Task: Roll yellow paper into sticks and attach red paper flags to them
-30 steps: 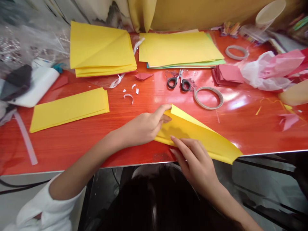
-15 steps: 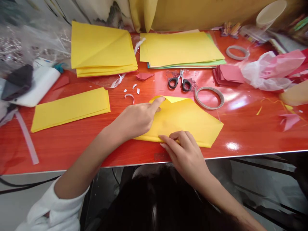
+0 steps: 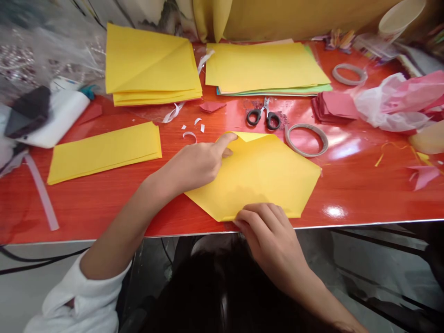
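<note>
A sheet of yellow paper (image 3: 267, 173) with folded corners lies on the red table between my hands. My left hand (image 3: 201, 164) is at its upper left, index finger at the top edge and the other fingers curled at the paper's folded flap. At the near edge, my right hand (image 3: 265, 231) pinches the fold between thumb and fingers, close to the table's front edge. Part of the sheet's left side is hidden under my left hand. Black-handled scissors (image 3: 263, 115) and a roll of tape (image 3: 307, 139) lie just beyond the paper.
Folded yellow strips (image 3: 106, 150) lie left. Behind stand a stack of folded yellow sheets (image 3: 149, 69) and a stack of coloured paper (image 3: 267, 67). Dark red paper pieces (image 3: 335, 106), another tape roll (image 3: 348, 74) and pink-white tissue (image 3: 398, 101) are at right. White scraps dot the middle.
My right hand has moved down toward the table's front edge, and the paper's near edge has opened out toward me. My left hand keeps its place at the upper left.
</note>
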A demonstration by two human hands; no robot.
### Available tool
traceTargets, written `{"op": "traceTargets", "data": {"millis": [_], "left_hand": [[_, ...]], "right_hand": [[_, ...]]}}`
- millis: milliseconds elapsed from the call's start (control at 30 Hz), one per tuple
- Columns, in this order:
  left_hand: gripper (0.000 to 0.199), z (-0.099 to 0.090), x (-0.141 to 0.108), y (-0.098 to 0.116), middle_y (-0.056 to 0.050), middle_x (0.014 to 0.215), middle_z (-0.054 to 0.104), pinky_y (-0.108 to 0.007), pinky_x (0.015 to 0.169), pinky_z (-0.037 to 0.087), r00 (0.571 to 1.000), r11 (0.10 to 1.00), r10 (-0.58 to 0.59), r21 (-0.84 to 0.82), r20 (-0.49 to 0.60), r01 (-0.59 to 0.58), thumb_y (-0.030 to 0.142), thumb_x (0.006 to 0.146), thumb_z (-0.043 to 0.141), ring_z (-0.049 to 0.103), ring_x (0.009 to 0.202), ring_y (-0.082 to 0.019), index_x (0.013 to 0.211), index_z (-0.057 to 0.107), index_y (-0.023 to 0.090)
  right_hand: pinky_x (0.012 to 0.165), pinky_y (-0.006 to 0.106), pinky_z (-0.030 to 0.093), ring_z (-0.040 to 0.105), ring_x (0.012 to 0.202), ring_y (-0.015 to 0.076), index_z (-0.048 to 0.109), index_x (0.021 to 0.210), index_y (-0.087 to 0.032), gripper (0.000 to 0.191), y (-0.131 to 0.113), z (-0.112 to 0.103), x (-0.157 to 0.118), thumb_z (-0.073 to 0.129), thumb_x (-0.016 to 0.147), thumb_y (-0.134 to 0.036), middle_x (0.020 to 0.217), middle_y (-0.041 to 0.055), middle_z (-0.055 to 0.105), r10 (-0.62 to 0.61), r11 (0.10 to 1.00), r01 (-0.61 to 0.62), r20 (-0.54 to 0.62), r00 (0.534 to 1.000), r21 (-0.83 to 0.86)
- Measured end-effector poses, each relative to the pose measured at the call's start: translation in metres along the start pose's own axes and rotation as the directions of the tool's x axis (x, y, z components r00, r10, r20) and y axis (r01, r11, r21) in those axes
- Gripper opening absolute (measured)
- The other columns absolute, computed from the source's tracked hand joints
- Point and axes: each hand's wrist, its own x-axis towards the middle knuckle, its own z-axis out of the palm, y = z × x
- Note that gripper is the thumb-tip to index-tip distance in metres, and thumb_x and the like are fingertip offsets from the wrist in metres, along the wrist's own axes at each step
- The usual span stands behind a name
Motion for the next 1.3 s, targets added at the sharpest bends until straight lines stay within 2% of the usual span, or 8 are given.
{"op": "traceTargets", "data": {"millis": [167,333,500,667,933,1100,1300], "left_hand": [[0.05,-0.001,0.0,-0.001,-0.004,0.111,0.066,-0.023,0.07,0.049,1.0,0.999,-0.006,0.032,-0.019,0.007,0.01,0.086,0.035,0.066,0.091,-0.016,0.135,0.028,0.017],[0.049,-0.001,0.001,-0.004,-0.005,0.109,0.067,-0.027,0.076,0.05,0.999,0.999,-0.023,0.043,-0.032,0.024,0.013,0.089,0.035,0.064,0.096,-0.018,0.136,0.026,0.018],[0.051,0.004,0.004,-0.008,-0.004,0.111,0.065,-0.03,0.083,0.049,0.997,0.999,0.035,0.026,-0.066,-0.033,0.009,0.087,0.034,0.062,0.102,-0.017,0.136,0.026,0.02],[0.049,0.005,0.008,-0.009,-0.003,0.105,0.067,-0.029,0.083,0.048,0.994,0.998,0.056,0.026,-0.092,-0.054,0.01,0.087,0.034,0.063,0.097,-0.015,0.135,0.029,0.02],[0.044,0.002,0.009,-0.005,-0.005,0.095,0.067,-0.026,0.077,0.047,0.995,0.999,0.013,0.039,-0.101,-0.009,0.021,0.089,0.038,0.063,0.088,-0.016,0.132,0.036,0.018],[0.043,0.002,0.009,-0.005,-0.004,0.093,0.067,-0.026,0.077,0.047,0.994,0.999,0.013,0.036,-0.108,-0.009,0.022,0.089,0.039,0.063,0.087,-0.015,0.132,0.036,0.018],[0.044,0.003,0.009,-0.005,-0.004,0.091,0.067,-0.025,0.076,0.046,0.993,0.998,0.004,0.063,-0.115,0.003,0.022,0.089,0.039,0.063,0.086,-0.015,0.132,0.036,0.018]], "right_hand": [[0.072,0.031,0.041,0.049,0.081,0.0168,0.058,0.102,-0.015,0.021,0.004,0.0,-0.008,0.051,0.084,-0.007,0.088,0.0063,0.06,-0.076,0.997,0.075,0.027,0.997,0.031],[0.077,0.03,0.044,0.05,0.085,0.0164,0.058,0.102,-0.014,0.023,0.012,-0.001,-0.007,0.052,0.083,-0.004,0.093,0.0068,0.061,-0.087,0.993,0.086,0.007,0.996,0.083],[0.073,0.029,0.044,0.048,0.08,0.0158,0.059,0.096,-0.015,0.018,0.017,-0.004,-0.003,0.05,0.084,-0.005,0.087,0.0062,0.059,-0.071,0.995,0.067,0.055,0.996,0.072],[0.069,0.03,0.042,0.046,0.078,0.0164,0.059,0.093,-0.013,0.015,0.018,-0.007,-0.005,0.05,0.083,-0.004,0.084,0.0064,0.058,-0.132,0.99,0.127,0.093,0.987,0.055],[0.071,0.028,0.042,0.047,0.08,0.0153,0.057,0.096,-0.015,0.017,0.02,-0.009,-0.01,0.05,0.084,-0.005,0.087,0.0055,0.059,-0.125,0.988,0.117,0.081,0.989,0.1],[0.068,0.029,0.042,0.047,0.076,0.0152,0.058,0.091,-0.016,0.009,0.017,-0.012,-0.006,0.051,0.087,-0.012,0.081,0.0051,0.058,-0.09,0.994,0.082,0.1,0.991,0.073],[0.067,0.03,0.041,0.047,0.075,0.0155,0.058,0.087,-0.014,0.006,0.013,-0.016,-0.007,0.052,0.086,-0.013,0.08,0.0054,0.058,-0.113,0.992,0.104,0.136,0.984,0.065]]}}
